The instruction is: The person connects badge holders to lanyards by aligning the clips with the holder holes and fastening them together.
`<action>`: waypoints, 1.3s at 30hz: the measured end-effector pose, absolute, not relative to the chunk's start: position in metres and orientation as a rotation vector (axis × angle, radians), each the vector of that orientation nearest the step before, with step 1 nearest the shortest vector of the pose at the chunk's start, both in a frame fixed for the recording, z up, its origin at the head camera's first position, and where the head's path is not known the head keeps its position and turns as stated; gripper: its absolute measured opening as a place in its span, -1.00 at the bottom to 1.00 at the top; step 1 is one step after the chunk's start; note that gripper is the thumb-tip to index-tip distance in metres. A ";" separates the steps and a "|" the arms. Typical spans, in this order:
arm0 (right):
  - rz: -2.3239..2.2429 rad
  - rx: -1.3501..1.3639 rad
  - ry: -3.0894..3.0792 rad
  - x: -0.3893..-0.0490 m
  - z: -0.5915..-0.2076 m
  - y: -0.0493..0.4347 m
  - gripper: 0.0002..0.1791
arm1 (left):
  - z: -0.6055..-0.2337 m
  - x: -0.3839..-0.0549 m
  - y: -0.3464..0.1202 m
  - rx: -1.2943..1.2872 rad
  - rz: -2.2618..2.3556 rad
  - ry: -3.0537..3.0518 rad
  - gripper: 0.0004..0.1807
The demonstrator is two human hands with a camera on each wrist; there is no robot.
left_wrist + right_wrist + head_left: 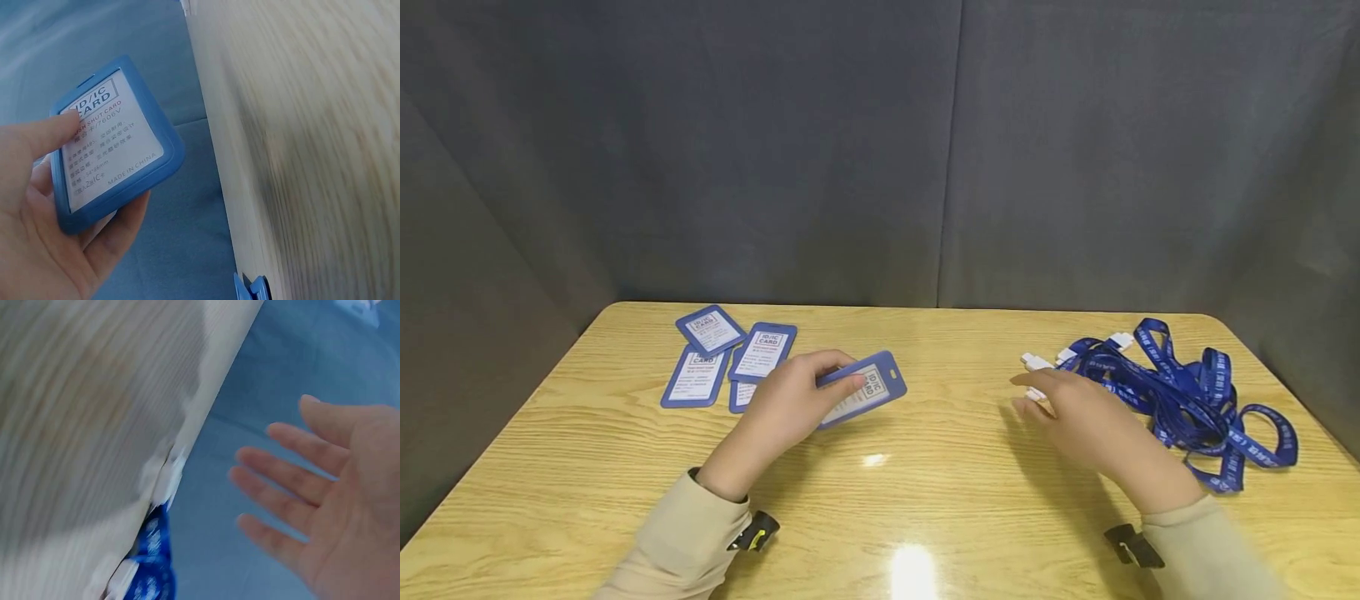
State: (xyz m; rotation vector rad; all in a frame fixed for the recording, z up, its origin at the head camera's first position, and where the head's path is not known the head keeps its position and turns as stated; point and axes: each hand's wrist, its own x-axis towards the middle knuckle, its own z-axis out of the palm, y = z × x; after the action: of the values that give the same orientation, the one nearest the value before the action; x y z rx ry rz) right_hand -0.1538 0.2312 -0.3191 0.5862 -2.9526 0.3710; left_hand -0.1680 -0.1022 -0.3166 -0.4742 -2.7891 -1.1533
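Observation:
My left hand (797, 390) pinches a blue ID card holder (880, 385) above the middle of the table, its slotted end pointing right. In the left wrist view the thumb lies on the printed face of the card holder (112, 134), with fingers behind it. My right hand (1078, 412) hovers beside the white clips (1036, 362) of the blue lanyards (1187, 400). Nothing is between its fingers; in the right wrist view the fingers (284, 475) are spread and loosely extended. The lanyards lie in a tangled pile at the right.
Several more blue card holders (762, 352) lie overlapping at the back left of the wooden table (925, 492). A dark grey curtain (820, 167) stands behind the table's far edge and along both sides.

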 end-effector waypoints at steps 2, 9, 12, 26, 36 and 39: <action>0.373 0.583 -2.926 -0.157 -0.320 0.238 -0.64 | -0.317 -0.167 -0.101 -0.476 -1.147 -2.791 -0.83; 0.388 0.546 -2.901 -0.165 -0.324 0.256 -0.66 | -0.316 -0.165 -0.101 -0.471 -1.148 -2.807 -0.81; 0.402 0.518 -2.925 -0.168 -0.327 0.261 -0.67 | -0.316 -0.166 -0.101 -0.469 -1.160 -2.812 -0.82; 0.502 0.537 -3.039 -0.193 -0.331 0.262 -0.68 | -0.318 -0.167 -0.101 -0.483 -1.115 -2.835 -0.76; 0.526 0.653 -3.044 -0.211 -0.338 0.268 -0.67 | -0.321 -0.168 -0.098 -0.502 -1.079 -2.831 -0.78; 0.494 0.661 -3.068 -0.211 -0.337 0.267 -0.74 | -0.321 -0.167 -0.098 -0.501 -1.072 -2.833 -0.77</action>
State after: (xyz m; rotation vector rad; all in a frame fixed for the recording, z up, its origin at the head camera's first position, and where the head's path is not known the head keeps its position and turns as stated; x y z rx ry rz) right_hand -0.2107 0.2674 -0.3374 0.6614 -3.0681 0.4943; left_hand -0.1669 -0.0984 -0.3206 -0.5008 -2.8326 -1.0717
